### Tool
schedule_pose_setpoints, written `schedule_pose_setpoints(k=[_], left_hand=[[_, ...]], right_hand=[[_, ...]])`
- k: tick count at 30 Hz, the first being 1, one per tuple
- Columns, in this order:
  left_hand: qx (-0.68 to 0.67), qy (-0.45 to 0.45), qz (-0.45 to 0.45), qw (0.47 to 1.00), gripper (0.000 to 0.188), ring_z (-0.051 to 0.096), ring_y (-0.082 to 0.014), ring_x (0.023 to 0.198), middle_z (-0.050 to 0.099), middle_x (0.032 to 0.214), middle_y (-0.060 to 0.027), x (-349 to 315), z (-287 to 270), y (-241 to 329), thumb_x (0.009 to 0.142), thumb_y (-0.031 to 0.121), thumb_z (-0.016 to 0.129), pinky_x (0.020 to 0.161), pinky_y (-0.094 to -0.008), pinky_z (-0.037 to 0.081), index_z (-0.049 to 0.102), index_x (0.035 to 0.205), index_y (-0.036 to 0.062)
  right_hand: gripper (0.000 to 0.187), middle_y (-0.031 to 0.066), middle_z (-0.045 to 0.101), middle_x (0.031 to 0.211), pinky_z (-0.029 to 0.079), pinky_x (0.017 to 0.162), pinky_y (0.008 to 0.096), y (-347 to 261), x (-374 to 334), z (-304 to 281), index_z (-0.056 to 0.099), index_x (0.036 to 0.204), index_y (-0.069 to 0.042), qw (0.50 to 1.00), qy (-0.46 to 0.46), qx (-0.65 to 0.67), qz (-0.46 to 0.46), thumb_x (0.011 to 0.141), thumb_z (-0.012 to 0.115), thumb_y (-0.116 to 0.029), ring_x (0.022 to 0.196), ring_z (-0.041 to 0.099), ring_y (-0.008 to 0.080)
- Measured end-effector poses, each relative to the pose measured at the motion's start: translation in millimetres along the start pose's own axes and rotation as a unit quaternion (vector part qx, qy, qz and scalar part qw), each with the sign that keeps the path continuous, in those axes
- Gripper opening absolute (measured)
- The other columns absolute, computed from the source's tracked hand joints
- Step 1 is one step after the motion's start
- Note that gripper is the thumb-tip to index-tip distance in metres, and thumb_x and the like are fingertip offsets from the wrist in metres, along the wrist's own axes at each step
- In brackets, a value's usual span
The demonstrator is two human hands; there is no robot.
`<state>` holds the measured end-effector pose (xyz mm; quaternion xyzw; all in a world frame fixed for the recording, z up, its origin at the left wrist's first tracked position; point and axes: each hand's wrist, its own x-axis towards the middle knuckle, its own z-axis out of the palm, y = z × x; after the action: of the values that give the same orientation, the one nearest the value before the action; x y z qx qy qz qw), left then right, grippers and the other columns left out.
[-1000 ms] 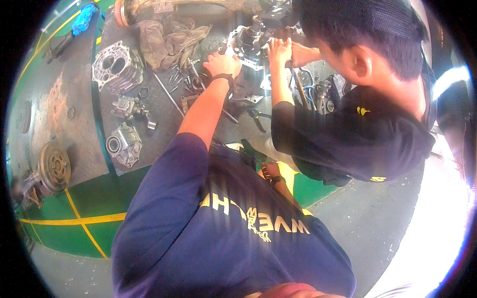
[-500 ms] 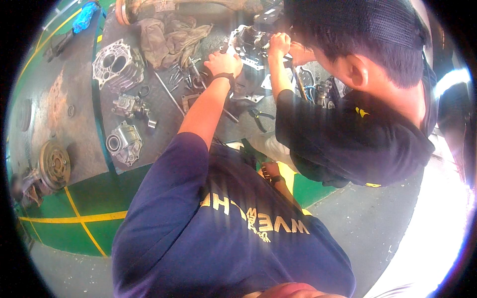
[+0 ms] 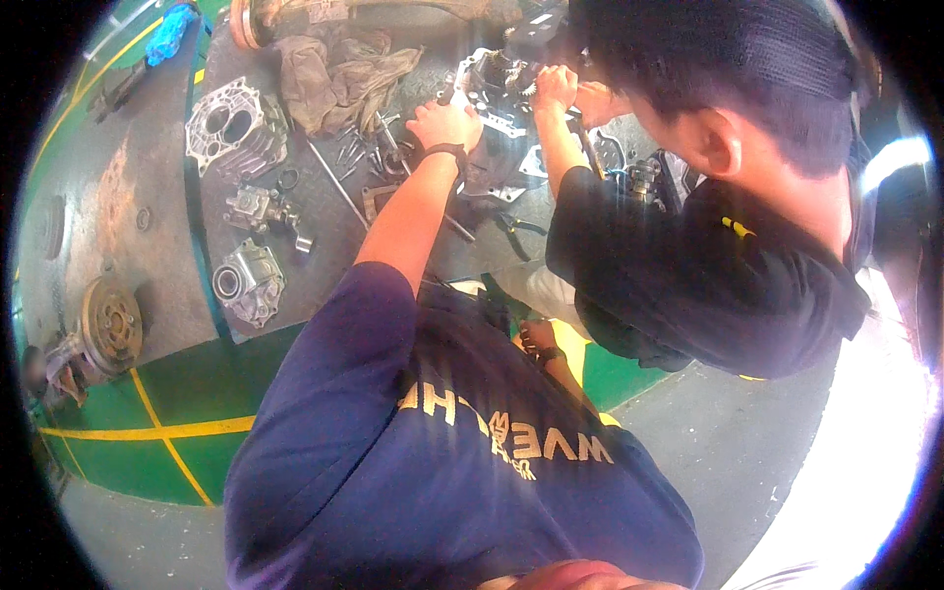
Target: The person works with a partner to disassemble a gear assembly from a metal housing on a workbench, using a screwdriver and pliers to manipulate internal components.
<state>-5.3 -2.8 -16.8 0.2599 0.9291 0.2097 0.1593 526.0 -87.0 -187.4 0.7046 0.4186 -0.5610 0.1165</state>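
Housing (image 3: 482,98) of pale, jagged-rimmed metal lies on the scuffed dark bench (image 3: 313,280); the left hand (image 3: 444,128) rests at its left edge, the right hand (image 3: 537,337) curls near the navy shirt (image 3: 442,482); whether either grips, I cannot tell.

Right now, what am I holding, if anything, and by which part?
Your left hand is at the left edge of the metal casing, but any grip is hidden. I can't tell whether your right hand holds anything.
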Motion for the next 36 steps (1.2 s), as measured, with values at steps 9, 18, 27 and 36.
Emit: schedule_pose_setpoints(k=[9,18,27,36], left_hand=[[0.009,-0.003,-0.011,1.000,0.055,0.060,-0.0410,0.128,0.068,0.132,-0.0234,-0.7,-0.9,-4.4,0.097,0.050,0.052,0.103,-0.0594,0.043,0.077,0.122,0.0075],[0.007,-0.011,-0.014,1.000,0.058,0.060,-0.0396,0.129,0.067,0.133,-0.0230,-4.2,-5.8,-3.4,0.097,0.051,0.051,0.104,-0.0588,0.043,0.077,0.120,0.0043],[0.005,-0.004,-0.013,1.000,0.058,0.059,-0.0401,0.129,0.067,0.133,-0.0230,-1.9,-4.3,-1.6,0.097,0.051,0.051,0.104,-0.0588,0.043,0.078,0.119,0.0040],[0.003,0.008,-0.012,1.000,0.058,0.059,-0.0401,0.128,0.066,0.133,-0.0244,-4.2,-3.7,-4.6,0.096,0.050,0.051,0.103,-0.0595,0.043,0.077,0.120,0.0045]], right_hand=[[0.023,0.0046,0.055,0.065,0.038,0.043,0.0342,-21.8,-28.0,20.8,0.063,0.083,-0.007,0.999,0.042,-0.004,0.013,0.097,0.067,-0.025,0.047,0.050,0.0181],[0.023,0.0075,0.059,0.067,0.039,0.042,0.0335,-20.1,-30.5,21.7,0.065,0.086,-0.004,1.000,0.029,0.006,0.008,0.095,0.070,-0.025,0.046,0.052,0.0186],[0.021,0.0067,0.058,0.066,0.036,0.042,0.0331,-25.3,-36.9,19.7,0.062,0.084,-0.003,0.999,0.039,-0.001,-0.013,0.093,0.070,-0.020,0.047,0.051,0.0169],[0.018,0.0079,0.059,0.067,0.037,0.041,0.0334,-21.7,-32.3,22.5,0.065,0.092,-0.002,0.999,0.024,0.005,-0.026,0.093,0.069,-0.020,0.047,0.054,0.0178]])
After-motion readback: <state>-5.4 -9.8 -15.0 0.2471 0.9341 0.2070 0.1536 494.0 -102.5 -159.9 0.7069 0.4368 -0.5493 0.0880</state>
